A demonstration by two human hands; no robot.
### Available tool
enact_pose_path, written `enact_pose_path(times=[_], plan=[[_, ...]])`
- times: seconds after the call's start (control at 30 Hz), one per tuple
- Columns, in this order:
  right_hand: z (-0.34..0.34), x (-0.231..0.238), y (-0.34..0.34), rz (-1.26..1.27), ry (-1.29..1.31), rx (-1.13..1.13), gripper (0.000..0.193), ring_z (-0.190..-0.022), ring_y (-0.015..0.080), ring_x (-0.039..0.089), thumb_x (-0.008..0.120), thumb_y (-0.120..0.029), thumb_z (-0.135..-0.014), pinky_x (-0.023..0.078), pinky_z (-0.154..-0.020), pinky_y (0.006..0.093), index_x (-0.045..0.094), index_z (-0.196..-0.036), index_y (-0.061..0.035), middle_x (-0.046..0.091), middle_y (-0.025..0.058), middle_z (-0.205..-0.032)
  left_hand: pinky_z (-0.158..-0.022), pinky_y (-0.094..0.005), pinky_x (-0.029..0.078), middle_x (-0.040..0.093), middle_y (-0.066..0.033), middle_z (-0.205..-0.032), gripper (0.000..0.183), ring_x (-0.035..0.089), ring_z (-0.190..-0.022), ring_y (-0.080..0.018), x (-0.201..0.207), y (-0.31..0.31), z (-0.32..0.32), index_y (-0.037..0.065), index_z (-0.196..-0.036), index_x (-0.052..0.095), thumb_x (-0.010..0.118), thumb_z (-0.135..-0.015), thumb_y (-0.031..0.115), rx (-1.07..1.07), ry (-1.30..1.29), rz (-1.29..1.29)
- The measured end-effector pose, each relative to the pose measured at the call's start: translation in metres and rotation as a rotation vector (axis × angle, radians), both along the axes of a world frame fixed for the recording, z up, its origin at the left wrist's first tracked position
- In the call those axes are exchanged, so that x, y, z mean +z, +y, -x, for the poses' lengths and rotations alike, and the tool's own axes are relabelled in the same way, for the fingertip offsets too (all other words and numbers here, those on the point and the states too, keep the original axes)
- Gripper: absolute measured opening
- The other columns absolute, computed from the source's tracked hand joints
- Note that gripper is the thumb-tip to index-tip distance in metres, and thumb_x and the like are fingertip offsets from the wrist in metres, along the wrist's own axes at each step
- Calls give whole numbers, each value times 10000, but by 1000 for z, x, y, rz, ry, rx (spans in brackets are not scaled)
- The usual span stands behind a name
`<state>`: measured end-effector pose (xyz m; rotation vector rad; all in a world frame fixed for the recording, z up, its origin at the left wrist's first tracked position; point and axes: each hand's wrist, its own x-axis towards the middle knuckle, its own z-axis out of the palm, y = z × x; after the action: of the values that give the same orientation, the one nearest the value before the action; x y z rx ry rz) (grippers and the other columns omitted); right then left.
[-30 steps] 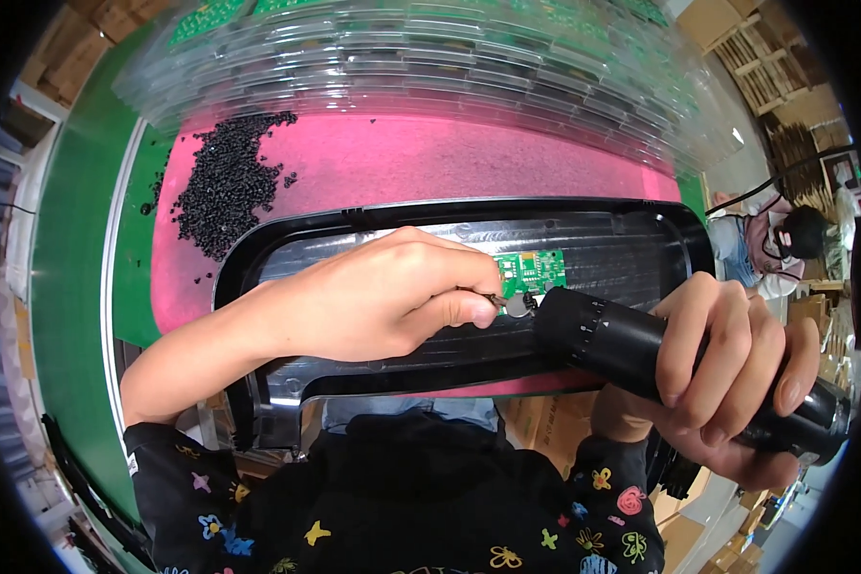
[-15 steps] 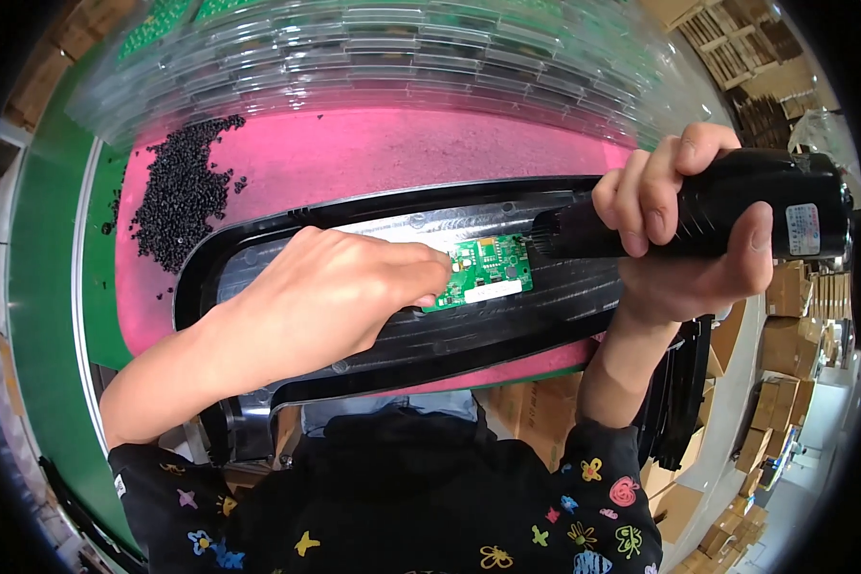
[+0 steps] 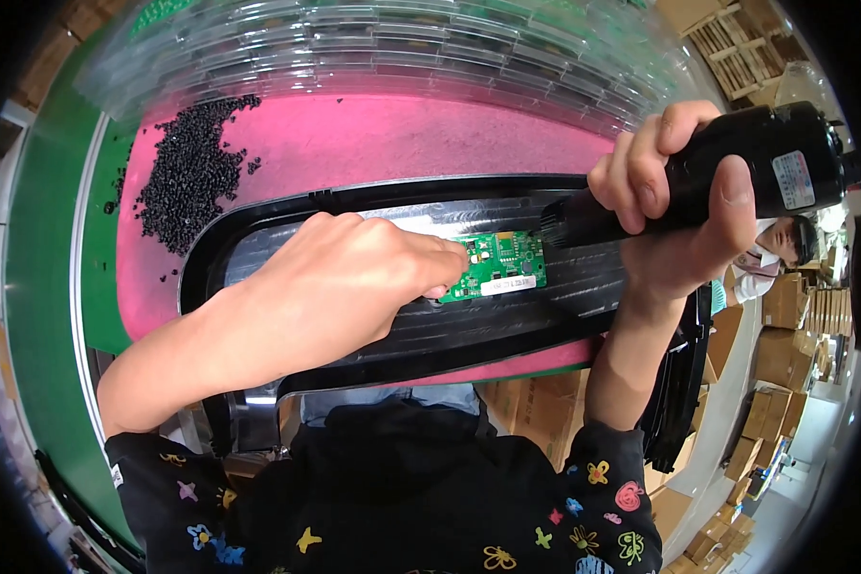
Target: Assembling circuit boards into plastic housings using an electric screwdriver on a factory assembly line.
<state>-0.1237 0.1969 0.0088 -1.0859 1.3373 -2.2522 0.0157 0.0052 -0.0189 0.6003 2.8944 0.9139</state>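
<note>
A green circuit board (image 3: pixel 512 258) with a white label strip lies inside a long black plastic housing (image 3: pixel 469 330). My left hand (image 3: pixel 383 263) reaches across the housing, its fingers closed on the board's left end; the fingertips are partly hidden by the hand itself. My right hand (image 3: pixel 674 182) is wrapped round a black electric screwdriver (image 3: pixel 746 167), held roughly level. The dark front end of the screwdriver points left, just above the board's right end. Whether its tip touches the board I cannot tell.
A heap of small black screws (image 3: pixel 187 172) lies on the pink mat (image 3: pixel 383 143), left of the housing. Stacked clear plastic trays (image 3: pixel 383 57) stand along the back. Cardboard boxes (image 3: pixel 784 330) and another person (image 3: pixel 775 249) are at the right, beyond the bench.
The screwdriver and my right hand have risen slightly, with its rear end tilted higher. My left hand stays at the board's left end. Another person has come into view at the right.
</note>
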Motion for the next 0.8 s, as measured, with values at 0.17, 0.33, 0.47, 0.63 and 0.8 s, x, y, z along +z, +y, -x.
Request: enact_pose_path(times=[0.17, 0.33, 0.47, 0.63, 0.8], plan=[[-5, -5, -4, -85, 76, -33, 417, -429, 81, 331, 511, -428, -879, 299, -457, 240, 496, -942, -17, 410, -5, -570, -575, -375, 533, 695, -94, -1037, 101, 673, -789, -298, -3, -1, 0, 2, -781, 569, 614, -713, -56, 6, -2, -32], [-10, -8, 3, 114, -16, -62, 450, -454, 128, 403, 573, -403, -863, 342, -460, 273, 515, -1033, 10, 483, 62, -589, -581, -377, 528, 695, -91, -991, 86, 674, -773, -291, -8, -2, -2, 19, -834, 600, 625, -760, -18, 41, -8, 8], [-26, 14, 15, 350, -59, 50, 407, -454, 80, 415, 598, -434, -833, 345, -518, 245, 481, -950, -62, 475, -15, -596, -568, -364, 528, 675, -82, -869, 116, 661, -708, -278, -13, -2, 2, 28, -869, 619, 681, -805, 101, 33, 114, -157], [-44, 15, 19, 474, -72, 81, 351, -451, 70, 471, 673, -341, -762, 391, -554, 226, 461, -898, -97, 491, -41, -583, -541, -339, 525, 663, -70, -830, 176, 649, -677, -261, -12, 1, 5, 32, -874, 626, 717, -795, 161, 11, 241, -166], [-48, 14, 15, 504, -77, 82, 343, -440, 61, 473, 691, -323, -744, 413, -556, 227, 467, -876, -100, 494, -47, -571, -531, -331, 522, 655, -57, -809, 171, 643, -667, -246, -10, 2, 3, 35, -860, 626, 719, -794, 162, -10, 267, -113]])
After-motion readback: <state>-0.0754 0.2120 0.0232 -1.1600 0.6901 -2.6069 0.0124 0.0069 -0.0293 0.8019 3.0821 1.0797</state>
